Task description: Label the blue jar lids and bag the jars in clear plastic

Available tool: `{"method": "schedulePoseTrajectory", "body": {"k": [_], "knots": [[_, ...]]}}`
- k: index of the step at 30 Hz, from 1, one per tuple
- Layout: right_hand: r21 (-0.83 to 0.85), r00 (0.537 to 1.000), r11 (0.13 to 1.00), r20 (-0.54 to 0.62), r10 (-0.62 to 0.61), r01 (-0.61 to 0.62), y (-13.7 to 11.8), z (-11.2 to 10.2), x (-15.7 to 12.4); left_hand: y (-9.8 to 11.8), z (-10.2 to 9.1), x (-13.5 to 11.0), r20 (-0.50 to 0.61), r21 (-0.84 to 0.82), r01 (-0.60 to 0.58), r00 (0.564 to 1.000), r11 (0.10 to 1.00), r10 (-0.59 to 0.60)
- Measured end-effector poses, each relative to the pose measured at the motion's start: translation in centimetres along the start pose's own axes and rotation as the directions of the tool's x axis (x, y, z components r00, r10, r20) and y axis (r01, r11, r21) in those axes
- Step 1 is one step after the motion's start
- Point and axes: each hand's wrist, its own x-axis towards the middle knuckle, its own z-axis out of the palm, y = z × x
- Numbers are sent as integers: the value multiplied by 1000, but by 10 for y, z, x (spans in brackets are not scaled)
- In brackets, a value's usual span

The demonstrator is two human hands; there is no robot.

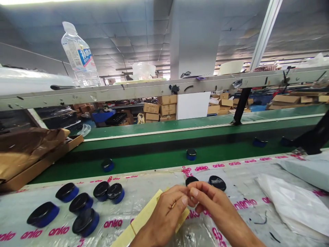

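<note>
Some fingertips of left hand (pixel 168 211) and right hand (pixel 212 202) meet; cannot tell whether grip holds anything. Yellow sheets (pixel 145 214) below left hand, long axis slanting away rightward.

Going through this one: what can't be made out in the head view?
Head view, all:
Anything pinched where the left hand and right hand meet: hidden by the hands themselves.
Yellow paper: partly covered by the left hand, cut off by the bottom edge.
Round piece behind the hands: lower part hidden by them.
Cardboard box: cut off by the left edge.
Print on distant cartons: too small.
</note>
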Motion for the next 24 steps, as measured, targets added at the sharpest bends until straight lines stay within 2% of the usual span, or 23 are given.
{"method": "schedulePoseTrajectory", "body": {"k": [4,9,16,21,24], "knots": [[-57,997,998,73,3,2,0,1,3,2,-4,-5,10,7,6,1000,1000,-7],[-87,998,996,63,23,-17,2,6,5,0,-6,-9,25,-9,13,1000,1000,-13],[-163,992,987,123,4,17,15,7,3,-4,-9,-17,17,5,-8,1000,1000,8],[-152,999,988,52,-4,11,29,18,0,-9,-6,-22,-103,-65,5,995,998,-12],[-133,999,991,52,3,4,38,18,1,-14,-2,-26,-183,-61,5,983,998,-16]]}}
